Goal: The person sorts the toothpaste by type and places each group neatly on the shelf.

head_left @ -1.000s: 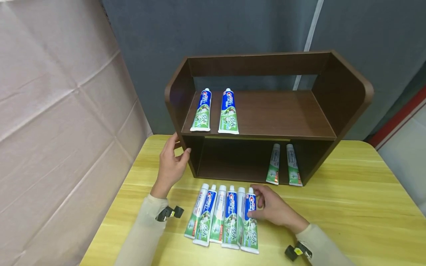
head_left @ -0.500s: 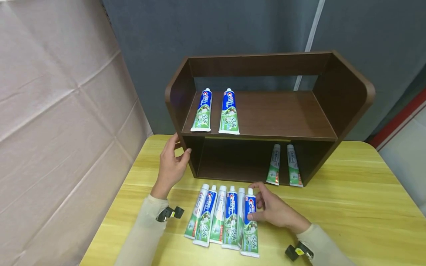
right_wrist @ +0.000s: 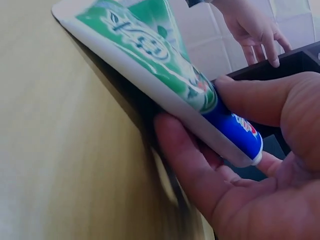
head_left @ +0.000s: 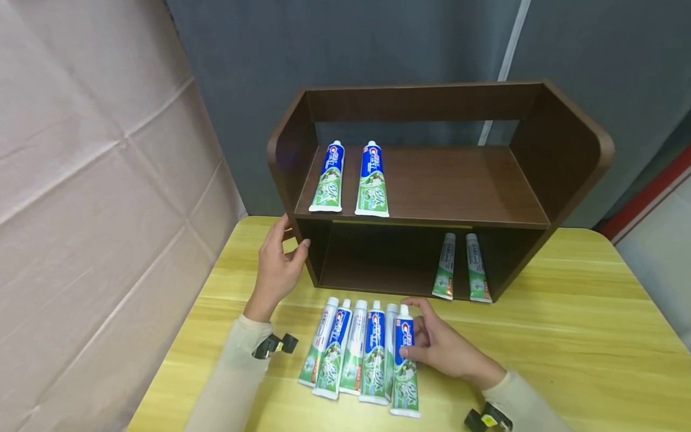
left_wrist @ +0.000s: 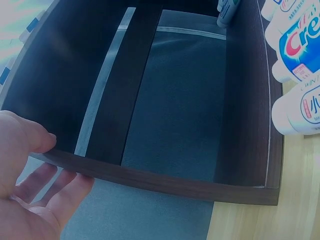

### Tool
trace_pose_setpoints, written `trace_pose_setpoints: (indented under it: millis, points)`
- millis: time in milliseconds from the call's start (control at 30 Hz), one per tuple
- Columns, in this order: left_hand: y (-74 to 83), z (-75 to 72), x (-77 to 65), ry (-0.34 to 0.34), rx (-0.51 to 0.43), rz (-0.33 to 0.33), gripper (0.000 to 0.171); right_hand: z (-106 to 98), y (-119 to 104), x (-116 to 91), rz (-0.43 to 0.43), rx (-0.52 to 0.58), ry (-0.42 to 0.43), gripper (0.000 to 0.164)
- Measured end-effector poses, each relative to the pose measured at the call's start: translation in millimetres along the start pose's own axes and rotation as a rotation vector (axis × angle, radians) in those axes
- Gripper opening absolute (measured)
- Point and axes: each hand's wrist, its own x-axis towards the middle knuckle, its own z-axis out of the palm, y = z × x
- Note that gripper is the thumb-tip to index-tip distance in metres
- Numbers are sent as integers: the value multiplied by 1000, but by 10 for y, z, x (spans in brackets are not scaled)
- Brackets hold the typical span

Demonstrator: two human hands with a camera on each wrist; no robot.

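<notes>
My right hand pinches a blue-and-green Crest toothpaste tube at the right end of a row on the table. In the right wrist view, thumb and fingers hold that tube along its sides, its crimped end close to the tabletop. At the shelf's left side, my left hand grips the side panel of the dark brown shelf. The left wrist view has its thumb inside the panel edge and its fingers outside. Left of the held tube lie several more tubes, blue Crest and white-and-green ones alternating.
Two Crest tubes lie apart on the upper shelf's left half. Two white-and-green tubes lie at the lower shelf's right. The yellow wooden table extends to the right; a pale cloth hangs left.
The right hand has shifted the rightmost Crest tube slightly toward the person and a little left. The left hand stays on the shelf's side panel.
</notes>
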Motion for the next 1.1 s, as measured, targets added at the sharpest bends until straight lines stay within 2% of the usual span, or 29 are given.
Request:
trace_pose_setpoints:
  millis: [267,600,1100]
  points:
    - [4,-1,-6,2,-2,7,61,66,23,-36,28,-25,57,90]
    - [-1,-3,-7,4,-4,-2,62,59,-11,-57,67,-5,136,85]
    - [-11,4,-1,-2,8,0,61,-43,-116,-131,11,31,160,85]
